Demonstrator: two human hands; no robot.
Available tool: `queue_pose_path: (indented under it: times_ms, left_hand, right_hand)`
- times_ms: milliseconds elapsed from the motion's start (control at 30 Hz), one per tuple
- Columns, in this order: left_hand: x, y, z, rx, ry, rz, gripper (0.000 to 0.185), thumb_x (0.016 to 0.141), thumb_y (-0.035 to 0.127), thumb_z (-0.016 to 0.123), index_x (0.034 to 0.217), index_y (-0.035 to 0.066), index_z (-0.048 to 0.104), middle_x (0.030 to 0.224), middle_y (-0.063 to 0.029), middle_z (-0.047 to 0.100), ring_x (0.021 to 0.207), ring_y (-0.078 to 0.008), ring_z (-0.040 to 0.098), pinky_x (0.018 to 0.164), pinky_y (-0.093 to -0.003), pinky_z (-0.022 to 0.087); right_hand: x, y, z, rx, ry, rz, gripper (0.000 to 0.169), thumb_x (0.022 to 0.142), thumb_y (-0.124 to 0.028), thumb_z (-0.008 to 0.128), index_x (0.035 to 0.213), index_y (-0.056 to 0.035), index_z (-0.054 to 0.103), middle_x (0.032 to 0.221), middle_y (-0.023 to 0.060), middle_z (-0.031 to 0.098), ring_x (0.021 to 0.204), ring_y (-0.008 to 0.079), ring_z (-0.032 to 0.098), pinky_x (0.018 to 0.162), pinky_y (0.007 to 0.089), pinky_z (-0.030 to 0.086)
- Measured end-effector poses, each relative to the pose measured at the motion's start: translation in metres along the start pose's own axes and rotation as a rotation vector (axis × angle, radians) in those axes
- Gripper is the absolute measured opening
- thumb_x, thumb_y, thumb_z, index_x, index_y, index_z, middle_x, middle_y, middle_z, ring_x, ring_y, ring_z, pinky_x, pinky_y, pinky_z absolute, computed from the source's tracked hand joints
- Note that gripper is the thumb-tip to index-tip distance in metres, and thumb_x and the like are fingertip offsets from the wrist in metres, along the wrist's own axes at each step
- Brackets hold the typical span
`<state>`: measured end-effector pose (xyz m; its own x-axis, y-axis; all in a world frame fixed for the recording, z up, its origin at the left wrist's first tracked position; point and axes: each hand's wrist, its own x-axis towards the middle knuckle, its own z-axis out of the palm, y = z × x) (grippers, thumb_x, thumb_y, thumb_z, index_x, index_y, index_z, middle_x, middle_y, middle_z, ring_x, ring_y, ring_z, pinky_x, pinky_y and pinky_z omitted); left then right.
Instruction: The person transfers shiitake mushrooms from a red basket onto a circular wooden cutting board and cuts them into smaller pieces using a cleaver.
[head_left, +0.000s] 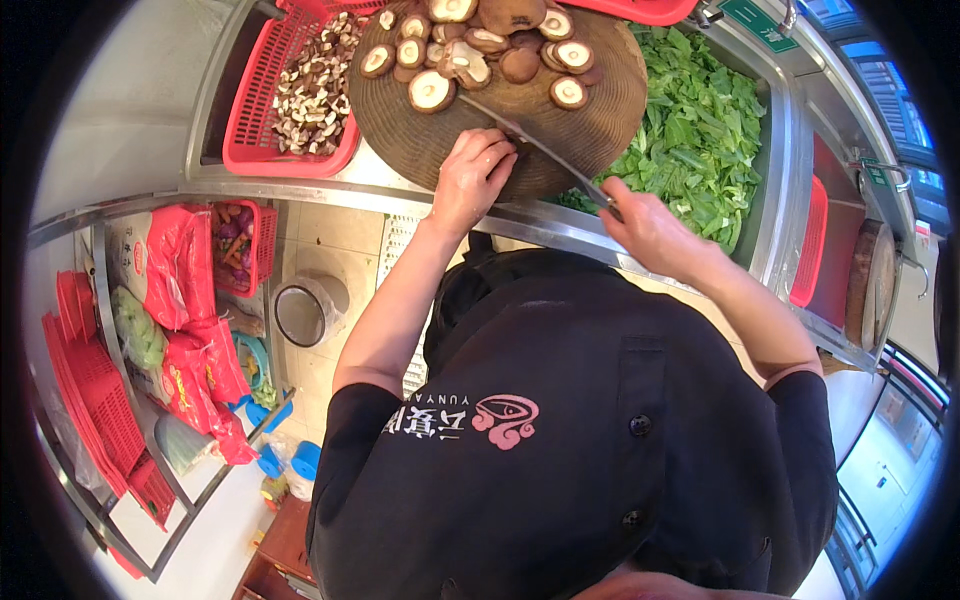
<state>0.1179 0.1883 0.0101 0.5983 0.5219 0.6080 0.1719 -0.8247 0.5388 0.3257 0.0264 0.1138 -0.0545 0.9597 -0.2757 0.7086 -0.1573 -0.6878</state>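
My right hand (652, 225) grips the handle of a kitchen knife (551, 154). Its blade runs up and left across a round wooden chopping board (420, 154). Close beside the blade, my left hand (476, 169) rests on the board with its fingers curled down. Whatever lies beneath those fingers is hidden, though a small pale bit shows by the blade. Several shiitake mushrooms (431, 91) are spread over the far half of the board, some showing pale undersides and stems, others with brown caps up.
Left of the board, a red plastic basket (244, 150) holds diced mushrooms (315, 97). Chopped leafy greens (694, 127) fill the sink at right. Below left are a round bin (300, 311), a basket of carrots and purple vegetables (262, 240), and red bags (180, 262) on a rack.
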Motion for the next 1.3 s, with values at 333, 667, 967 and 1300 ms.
queue_pose_path:
  times_ms: [333,667,967,1300]
  left_hand:
    - [0.029,-0.028,-0.026,-0.129,-0.375,0.057,0.023,0.079,0.001,0.072,0.101,0.007,0.072,0.123,-0.0108,0.060,0.121,-0.0343,0.055,0.100,-0.0411,0.048]
    - [0.055,-0.020,0.010,-0.166,-0.136,-0.052,0.020,0.084,0.003,0.070,0.104,0.003,0.066,0.116,-0.0121,0.065,0.113,-0.0328,0.060,0.094,-0.0408,0.050]
    - [0.084,-0.017,0.014,-0.221,-0.476,-0.332,0.023,0.089,0.004,0.066,0.112,0.003,0.061,0.108,-0.0125,0.066,0.096,-0.0257,0.066,0.083,-0.0379,0.055]
    - [0.067,-0.017,-0.017,-0.206,-0.460,-0.058,0.024,0.083,0.012,0.076,0.104,0.002,0.070,0.105,-0.0090,0.069,0.107,-0.0302,0.062,0.095,-0.0423,0.049]
  right_hand:
    - [-0.027,-0.023,-0.035,0.102,0.044,0.317,0.021,0.099,-0.018,0.058,0.108,-0.0010,0.049,0.067,0.0177,0.055,0.059,0.0308,0.050,0.059,0.0422,0.041]
    - [-0.048,0.002,-0.017,0.266,0.217,0.411,0.024,0.098,-0.019,0.060,0.110,0.0003,0.052,0.066,0.0136,0.055,0.057,0.0233,0.048,0.056,0.0393,0.041]
    - [-0.059,0.009,-0.012,0.344,0.259,0.431,0.025,0.098,-0.019,0.061,0.111,0.0007,0.053,0.067,0.0136,0.054,0.060,0.0239,0.050,0.059,0.0396,0.042]
    - [-0.058,0.003,-0.011,0.311,0.202,0.418,0.033,0.098,-0.022,0.061,0.118,0.0028,0.051,0.072,0.0195,0.058,0.066,0.0330,0.054,0.065,0.0430,0.044]
